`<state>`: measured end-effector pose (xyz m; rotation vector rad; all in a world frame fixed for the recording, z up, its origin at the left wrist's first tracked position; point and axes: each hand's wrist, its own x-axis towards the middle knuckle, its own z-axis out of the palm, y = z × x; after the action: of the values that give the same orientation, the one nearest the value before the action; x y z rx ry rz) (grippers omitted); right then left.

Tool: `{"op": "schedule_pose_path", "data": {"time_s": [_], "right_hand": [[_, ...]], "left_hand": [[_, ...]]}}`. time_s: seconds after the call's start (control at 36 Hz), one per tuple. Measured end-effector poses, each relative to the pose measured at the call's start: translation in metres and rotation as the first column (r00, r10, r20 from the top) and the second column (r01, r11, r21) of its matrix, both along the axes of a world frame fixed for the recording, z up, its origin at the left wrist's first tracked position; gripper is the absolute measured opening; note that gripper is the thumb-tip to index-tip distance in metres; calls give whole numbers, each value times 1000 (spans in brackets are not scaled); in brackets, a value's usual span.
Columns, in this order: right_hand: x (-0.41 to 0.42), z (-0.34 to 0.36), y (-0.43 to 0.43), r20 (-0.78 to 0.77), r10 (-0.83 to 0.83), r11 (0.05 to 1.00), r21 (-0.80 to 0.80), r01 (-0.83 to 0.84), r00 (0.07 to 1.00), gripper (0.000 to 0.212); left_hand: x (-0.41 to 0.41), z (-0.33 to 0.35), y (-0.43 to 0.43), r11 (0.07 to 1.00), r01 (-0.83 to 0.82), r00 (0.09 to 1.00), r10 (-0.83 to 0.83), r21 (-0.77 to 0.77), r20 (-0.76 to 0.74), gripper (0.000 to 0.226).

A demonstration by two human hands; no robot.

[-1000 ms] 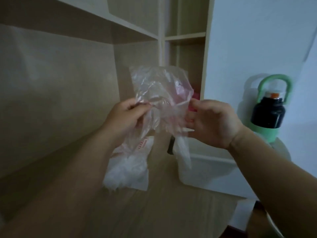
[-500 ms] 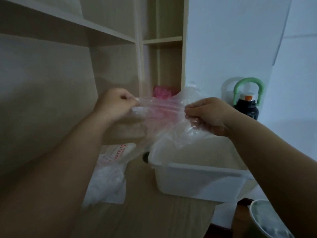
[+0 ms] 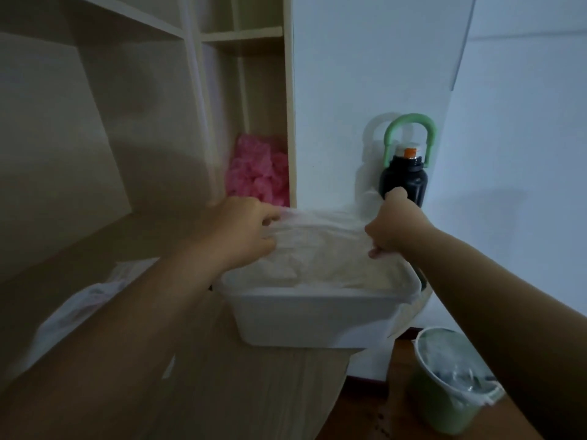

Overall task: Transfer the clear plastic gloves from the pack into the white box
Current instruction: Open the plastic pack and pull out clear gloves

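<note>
Both edges of the clear plastic glove (image 3: 320, 246) are pinched in my left hand (image 3: 244, 230) and right hand (image 3: 394, 227), spread over the white box (image 3: 305, 315); the pack (image 3: 82, 303) lies left of it.

You see the glove film (image 3: 320, 246) as thin, crinkled, translucent plastic; the white box (image 3: 305, 315) beneath is smooth matt plastic. The desk (image 3: 254, 392) shows matt wood grain. At two o'clock, the bottle (image 3: 403, 182) looks dark and glossy.
</note>
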<state>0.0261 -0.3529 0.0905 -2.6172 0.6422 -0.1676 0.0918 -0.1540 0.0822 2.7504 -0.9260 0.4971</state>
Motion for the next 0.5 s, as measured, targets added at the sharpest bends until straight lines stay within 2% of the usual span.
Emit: {"op": "schedule_pose_path", "data": {"time_s": [0.03, 0.06, 0.11, 0.14, 0.17, 0.22, 0.25, 0.31, 0.33, 0.39, 0.44, 0.5], "right_hand": [[-3, -6, -1, 92, 18, 998, 56, -24, 996, 50], [0, -6, -5, 157, -91, 978, 200, 58, 983, 53], [1, -13, -9, 196, -2, 995, 101, -18, 981, 55], [2, -14, -10, 155, 42, 998, -56, -34, 987, 61], [1, -16, -10, 106, 80, 994, -78, -72, 991, 71], [-4, -16, -6, 62, 178, 964, -212, -161, 982, 80], [-5, -15, -4, 33, 240, 918, -332, -216, 970, 75], [-8, -9, 1, -30, 353, 792, -522, -316, 935, 55], [-8, -8, 2, -65, 399, 763, -531, -370, 915, 47], [-5, -5, 9, -162, 459, 786, -385, -484, 874, 41], [4, -9, 16, -299, 499, 783, -245, -571, 813, 49], [14, -15, 16, -455, 470, 780, -188, -597, 756, 60]], "left_hand": [[-1, 2, 0, 993, -58, 998, 54, 107, 39, 44], [-3, 3, -1, 982, -95, 992, 80, 166, 94, 45], [-7, 2, -4, 987, -89, 977, 60, 136, 207, 49], [-7, 0, -4, 998, -27, 972, 12, 63, 235, 50], [-8, 0, -6, 997, 77, 971, -71, -22, 227, 48], [-5, -3, -9, 968, 245, 964, -237, -55, 123, 36], [-5, -4, -11, 964, 267, 963, -267, 21, 41, 30], [-1, -9, -16, 948, 233, 971, -215, 217, -102, 24], [1, -12, -19, 934, 213, 971, -170, 285, -168, 24], [8, -19, -25, 912, 192, 963, -105, 361, -248, 26], [14, -24, -30, 893, 166, 968, -66, 418, -242, 28], [16, -28, -36, 852, 132, 980, -35, 506, -198, 28]]}}
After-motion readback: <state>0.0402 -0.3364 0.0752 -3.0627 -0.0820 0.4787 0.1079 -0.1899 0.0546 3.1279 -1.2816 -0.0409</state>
